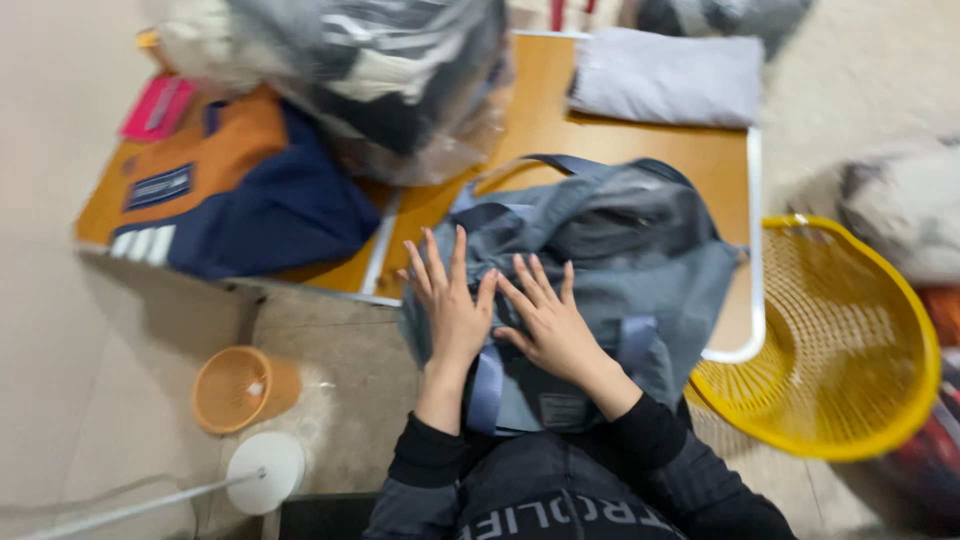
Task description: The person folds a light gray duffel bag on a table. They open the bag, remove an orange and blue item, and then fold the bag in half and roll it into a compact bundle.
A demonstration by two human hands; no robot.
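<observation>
Both hands flat on a grey-blue bag, nothing gripped

Fingers (452, 262) spread wide and released; left hand (452, 305) and right hand (550, 325) touch side by side on the duffel bag (640, 250). The bag lies right under them on the worktop (540, 120), stretching away toward the folded grey cloth (668, 78); yellow basket (850, 340) sits to the right.

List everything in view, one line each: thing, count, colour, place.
duffel bag: one, grey-blue, table's near edge
table: one, orange-brown top, white rim
folded cloth: one, pale grey, far right of table
clear bag of clothes: one, far side of table
jacket: one, navy and orange, left of table
yellow basket: one, floor, right
orange basket: one, small, floor, left
left hand: flat on the bag
right hand: flat on the bag
</observation>
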